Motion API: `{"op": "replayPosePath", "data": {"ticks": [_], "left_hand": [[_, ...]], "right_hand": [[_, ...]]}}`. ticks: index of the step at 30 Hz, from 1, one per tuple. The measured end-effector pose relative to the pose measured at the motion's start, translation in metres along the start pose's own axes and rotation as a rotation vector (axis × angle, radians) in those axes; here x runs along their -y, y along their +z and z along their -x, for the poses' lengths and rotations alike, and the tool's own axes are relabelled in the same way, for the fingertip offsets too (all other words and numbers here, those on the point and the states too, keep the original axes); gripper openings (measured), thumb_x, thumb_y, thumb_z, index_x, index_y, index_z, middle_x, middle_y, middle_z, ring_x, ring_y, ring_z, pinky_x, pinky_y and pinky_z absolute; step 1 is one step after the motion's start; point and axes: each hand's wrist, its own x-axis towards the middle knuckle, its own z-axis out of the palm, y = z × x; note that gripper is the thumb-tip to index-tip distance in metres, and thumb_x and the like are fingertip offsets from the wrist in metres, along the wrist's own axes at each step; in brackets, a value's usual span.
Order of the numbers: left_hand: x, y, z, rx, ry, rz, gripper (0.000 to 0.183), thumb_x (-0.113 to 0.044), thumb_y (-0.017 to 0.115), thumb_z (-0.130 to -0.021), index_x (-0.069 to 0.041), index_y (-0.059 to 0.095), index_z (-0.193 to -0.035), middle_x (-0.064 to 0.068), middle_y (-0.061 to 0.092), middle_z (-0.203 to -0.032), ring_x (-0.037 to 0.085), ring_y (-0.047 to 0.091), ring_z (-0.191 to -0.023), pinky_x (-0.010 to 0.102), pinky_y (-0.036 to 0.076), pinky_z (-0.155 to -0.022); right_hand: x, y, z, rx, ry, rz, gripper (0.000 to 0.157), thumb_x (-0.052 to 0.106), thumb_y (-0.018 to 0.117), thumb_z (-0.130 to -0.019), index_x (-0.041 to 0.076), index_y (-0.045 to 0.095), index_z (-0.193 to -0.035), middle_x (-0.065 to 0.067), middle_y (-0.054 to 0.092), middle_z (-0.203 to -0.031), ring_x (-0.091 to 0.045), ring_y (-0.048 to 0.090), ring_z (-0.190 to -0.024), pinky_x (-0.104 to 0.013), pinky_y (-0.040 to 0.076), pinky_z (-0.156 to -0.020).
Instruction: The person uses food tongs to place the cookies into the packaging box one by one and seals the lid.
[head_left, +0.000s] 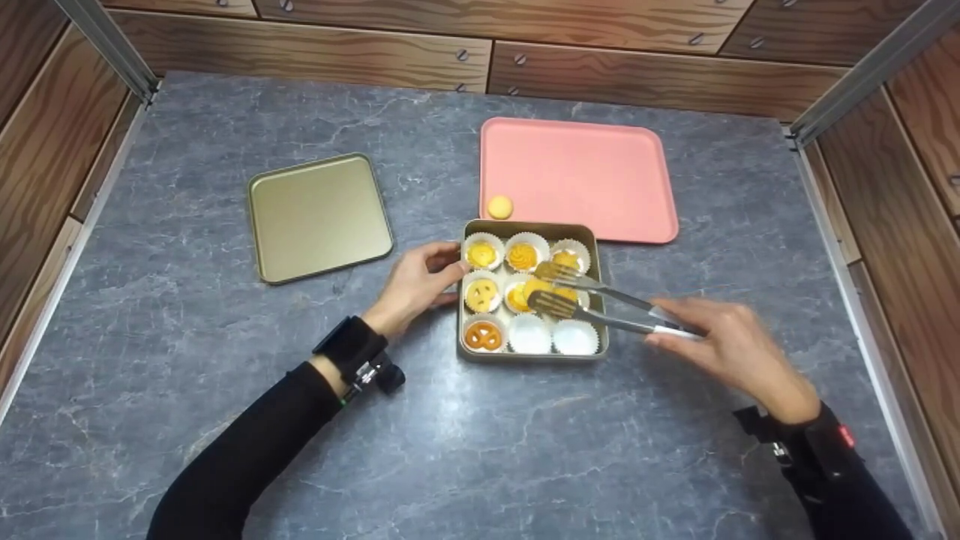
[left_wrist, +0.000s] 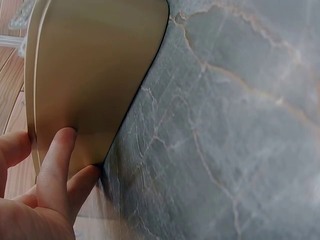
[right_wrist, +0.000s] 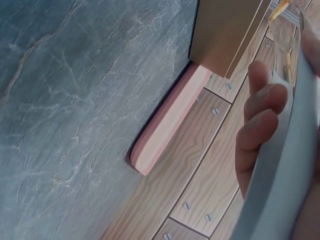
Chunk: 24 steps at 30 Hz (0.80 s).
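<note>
The square gold tin (head_left: 532,358) holds cookies in white paper cups. My left hand (head_left: 416,285) is at its left side, the thumb at the rim and the other fingertips against the outer wall (left_wrist: 95,75). In my right hand (head_left: 731,345) is a pair of tongs (head_left: 619,322), gripped by the arms. Their slotted heads are over the tin's middle row, with a pale yellow round cookie (head_left: 535,288) showing between them. A pretzel-shaped cookie (head_left: 484,336) is in the near left cup; the two near cups beside it, one of them this paper cup (head_left: 575,337), show no cookie.
Behind the tin lies a pink tray (head_left: 585,172), its near edge close to the tin. One round cookie (head_left: 500,207) sits at its near left corner. The gold lid (head_left: 322,217) lies on the grey marbled table (head_left: 420,465) to the left. Wood-patterned walls (head_left: 315,45) enclose the table.
</note>
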Motion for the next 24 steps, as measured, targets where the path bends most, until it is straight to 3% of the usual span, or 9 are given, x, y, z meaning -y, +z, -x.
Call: {"op": "replayPosePath", "data": {"ticks": [8, 15, 20, 24], "left_hand": [[-0.0025, 0.0014, -0.0003, -0.006, 0.012, -0.007, 0.056, -0.011, 0.072, -0.098, -0.002, 0.051, -0.148, 0.018, 0.059, -0.140, 0.032, 0.066, -0.116, 0.034, 0.066, -0.086], [-0.0028, 0.0021, -0.0009, -0.005, 0.024, 0.004, 0.055, -0.010, 0.071, -0.098, 0.001, 0.051, -0.148, 0.019, 0.059, -0.140, 0.033, 0.066, -0.116, 0.035, 0.066, -0.085], [-0.0020, 0.0009, 0.0002, 0.000, 0.014, 0.013, 0.054, -0.009, 0.071, -0.099, -0.001, 0.050, -0.148, 0.019, 0.058, -0.140, 0.032, 0.065, -0.118, 0.035, 0.066, -0.087], [-0.0014, 0.0007, 0.0007, 0.005, 0.005, 0.012, 0.055, -0.008, 0.070, -0.099, -0.002, 0.050, -0.149, 0.018, 0.058, -0.141, 0.031, 0.065, -0.118, 0.035, 0.066, -0.088]], "right_hand": [[0.0012, -0.0009, 0.0015, 0.060, -0.032, -0.014, 0.053, 0.021, 0.092, -0.078, 0.014, 0.075, -0.127, -0.007, 0.078, -0.107, -0.018, 0.073, -0.080, -0.033, 0.064, -0.062], [0.0002, -0.0013, 0.0027, 0.064, -0.089, 0.003, 0.051, 0.022, 0.092, -0.076, 0.015, 0.076, -0.124, -0.005, 0.078, -0.107, -0.021, 0.075, -0.086, -0.037, 0.066, -0.069], [0.0015, 0.0010, 0.0022, 0.064, -0.168, 0.028, 0.052, 0.025, 0.091, -0.076, 0.011, 0.075, -0.124, -0.008, 0.078, -0.103, -0.019, 0.074, -0.076, -0.034, 0.066, -0.063], [0.0037, 0.0017, 0.0014, 0.058, -0.225, 0.091, 0.053, 0.029, 0.090, -0.077, 0.014, 0.075, -0.125, -0.004, 0.076, -0.095, -0.013, 0.068, -0.065, -0.027, 0.061, -0.054]]}}
